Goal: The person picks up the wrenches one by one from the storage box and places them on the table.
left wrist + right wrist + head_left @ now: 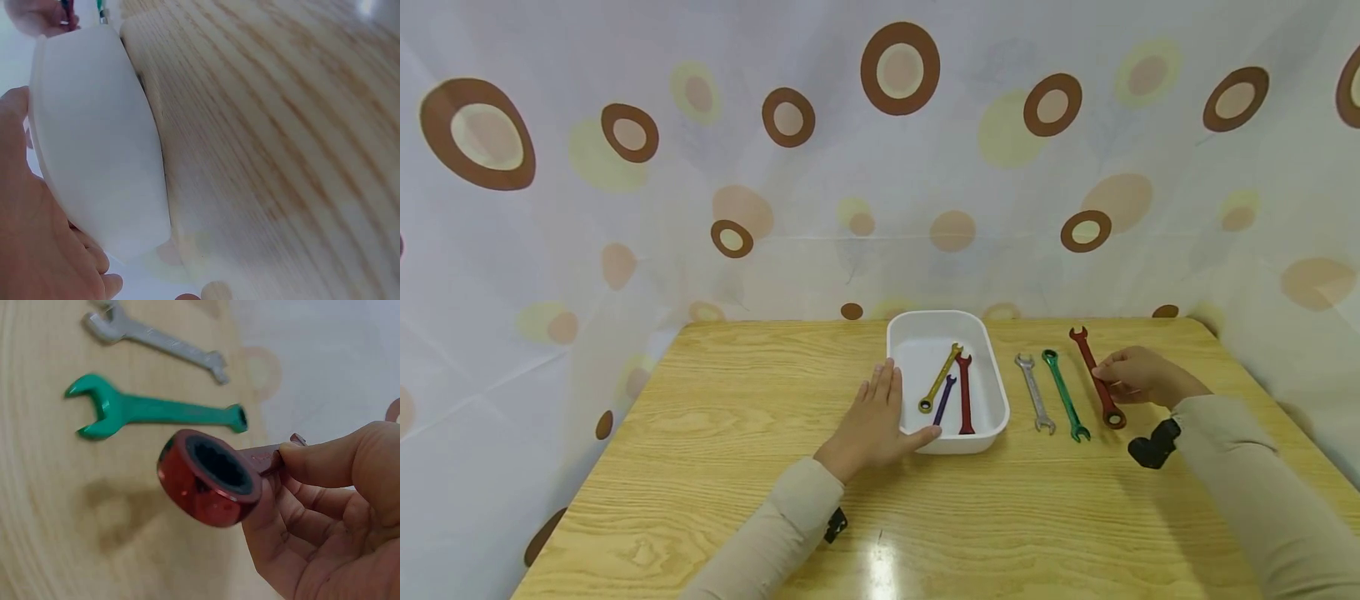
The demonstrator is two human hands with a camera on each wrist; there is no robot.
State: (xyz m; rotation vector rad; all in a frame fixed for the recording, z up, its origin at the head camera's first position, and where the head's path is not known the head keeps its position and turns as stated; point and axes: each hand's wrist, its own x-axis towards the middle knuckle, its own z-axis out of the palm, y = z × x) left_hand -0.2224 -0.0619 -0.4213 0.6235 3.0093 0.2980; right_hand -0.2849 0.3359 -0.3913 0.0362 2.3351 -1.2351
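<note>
My right hand (1142, 377) pinches a red combination wrench (1093, 371) by its shaft, between thumb and fingers. In the right wrist view its ratchet ring end (209, 478) points toward the camera, raised off the table with a shadow below. With fingers straight along its left side and thumb over the near rim, my left hand (872, 421) rests against a white plastic tray (997, 392). Inside the tray lie a gold wrench (942, 377), a small purple wrench (945, 400) and a red open-ended wrench (965, 396).
Between the tray and my right hand, a silver wrench (1035, 393) and a green wrench (1065, 396) lie side by side on the wooden table (737, 400). A patterned curtain (820, 192) hangs behind the table's far edge and along its sides.
</note>
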